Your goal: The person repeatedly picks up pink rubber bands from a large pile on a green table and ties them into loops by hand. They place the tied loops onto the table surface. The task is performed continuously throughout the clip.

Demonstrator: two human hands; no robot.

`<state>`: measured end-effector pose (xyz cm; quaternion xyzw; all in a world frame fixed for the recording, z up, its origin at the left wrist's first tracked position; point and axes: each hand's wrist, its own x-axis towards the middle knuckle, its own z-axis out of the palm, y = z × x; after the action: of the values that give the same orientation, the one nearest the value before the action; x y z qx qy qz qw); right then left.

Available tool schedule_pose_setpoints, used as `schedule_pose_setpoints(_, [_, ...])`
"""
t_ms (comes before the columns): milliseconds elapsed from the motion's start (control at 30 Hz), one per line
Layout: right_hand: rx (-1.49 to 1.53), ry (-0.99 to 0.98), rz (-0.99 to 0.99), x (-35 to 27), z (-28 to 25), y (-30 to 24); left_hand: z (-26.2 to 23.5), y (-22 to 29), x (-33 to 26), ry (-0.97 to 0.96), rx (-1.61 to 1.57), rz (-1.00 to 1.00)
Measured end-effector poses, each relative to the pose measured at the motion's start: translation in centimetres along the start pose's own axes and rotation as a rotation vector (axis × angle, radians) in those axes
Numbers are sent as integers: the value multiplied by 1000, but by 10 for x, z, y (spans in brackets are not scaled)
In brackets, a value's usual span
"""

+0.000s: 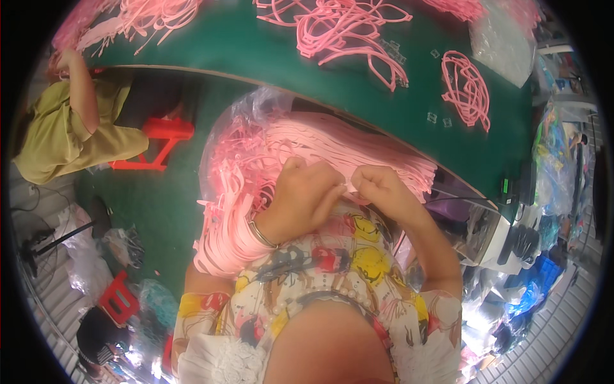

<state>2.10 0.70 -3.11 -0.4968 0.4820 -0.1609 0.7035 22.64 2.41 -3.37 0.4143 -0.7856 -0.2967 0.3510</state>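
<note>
My left hand [306,197] and my right hand [385,191] meet in front of my body, fingers curled in and pinched close together. Something small and pale shows between their fingertips, too small to make out. A thick bunch of pink straps [225,240] hangs over my left forearm, above a bracelet [262,235] on the wrist. Just beyond my hands, a broad pile of long flat pink straps [339,139] lies below the table edge. Tangled pink straps in clear plastic [236,150] lie at its left.
On the green table [268,54] lie pink strap bundles [339,32], a smaller pink coil [465,89], small clear plastic pieces [432,118] and a clear bag [502,48]. At left, another person [77,128] sits by a red stool [167,131]. Plastic-wrapped goods [553,160] crowd the right.
</note>
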Motion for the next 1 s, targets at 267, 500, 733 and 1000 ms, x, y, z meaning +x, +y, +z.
schedule_pose_setpoints(267, [43, -192, 109, 4, -15, -7, -4, 1, 5, -169, 21, 163])
schedule_pose_setpoints(500, [119, -189, -124, 2, -14, -8, -10, -4, 3, -343, -962, -583])
schedule_pose_setpoints(733, [-57, -46, -257, 3, 3, -18, -12, -9, -2, -331, -1036, -650])
schedule_pose_setpoints(1000, [-778, 337, -1010, 21, 16, -6, -5, -19, -9, -256, -1464, -711])
